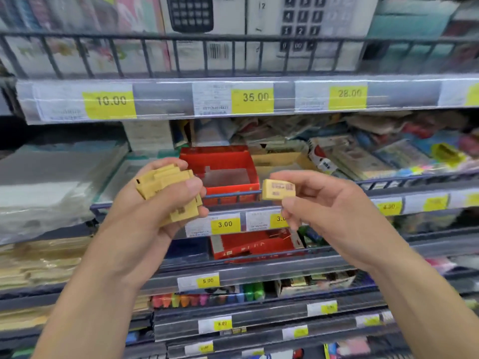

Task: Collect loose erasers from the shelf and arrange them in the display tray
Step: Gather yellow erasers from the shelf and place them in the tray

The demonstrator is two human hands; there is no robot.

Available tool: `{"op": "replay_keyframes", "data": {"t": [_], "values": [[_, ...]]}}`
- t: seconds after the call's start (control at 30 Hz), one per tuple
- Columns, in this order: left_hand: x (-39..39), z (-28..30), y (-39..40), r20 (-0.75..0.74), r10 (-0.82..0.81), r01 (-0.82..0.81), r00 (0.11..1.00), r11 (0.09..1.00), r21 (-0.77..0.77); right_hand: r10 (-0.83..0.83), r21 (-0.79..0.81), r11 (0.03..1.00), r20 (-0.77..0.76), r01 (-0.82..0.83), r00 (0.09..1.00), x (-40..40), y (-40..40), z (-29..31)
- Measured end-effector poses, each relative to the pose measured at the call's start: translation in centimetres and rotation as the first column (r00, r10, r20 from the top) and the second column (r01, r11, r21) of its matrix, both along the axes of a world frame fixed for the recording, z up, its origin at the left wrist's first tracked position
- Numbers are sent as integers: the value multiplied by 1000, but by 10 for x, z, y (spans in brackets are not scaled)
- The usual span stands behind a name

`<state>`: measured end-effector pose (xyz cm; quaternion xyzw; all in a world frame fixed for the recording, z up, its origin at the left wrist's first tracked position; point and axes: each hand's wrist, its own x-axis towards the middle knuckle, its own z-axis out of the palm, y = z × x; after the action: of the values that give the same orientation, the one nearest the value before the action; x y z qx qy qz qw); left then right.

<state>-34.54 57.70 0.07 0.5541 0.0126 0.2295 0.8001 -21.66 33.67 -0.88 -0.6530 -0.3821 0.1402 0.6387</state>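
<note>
Erasers (166, 190) heaped in the left hand (155, 203) could spill; right hand (311, 198) fingers (287, 203) pinch one eraser (278, 193) before the red tray (220, 172).

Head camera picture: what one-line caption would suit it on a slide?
Left hand grips a bunch of yellow erasers; right hand pinches one eraser before the red display tray.

Both hands (166, 195) (308, 200) raised, fingers curled.
</note>
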Motion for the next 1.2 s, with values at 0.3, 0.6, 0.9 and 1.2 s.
{"op": "replay_keyframes", "data": {"t": [0.3, 0.6, 0.9, 1.2], "values": [[34, 13, -14, -20, 2, -2, 1000, 1000, 31, -106, -246, 931, 525, 270, 844, 53, -11, 27], [51, 19, -13, -44, 65, -64, 997, 998, 24, 47, -557, 654, 706, 513, 706, 128, 15, 44], [58, 21, -10, -72, 73, -68, 995, 995, 68, 162, -639, 547, 715, 541, 680, 152, 45, 34], [60, 22, -6, -79, 79, -77, 994, 996, 38, 320, -797, 424, 577, 430, 752, 157, 44, 41]]}}
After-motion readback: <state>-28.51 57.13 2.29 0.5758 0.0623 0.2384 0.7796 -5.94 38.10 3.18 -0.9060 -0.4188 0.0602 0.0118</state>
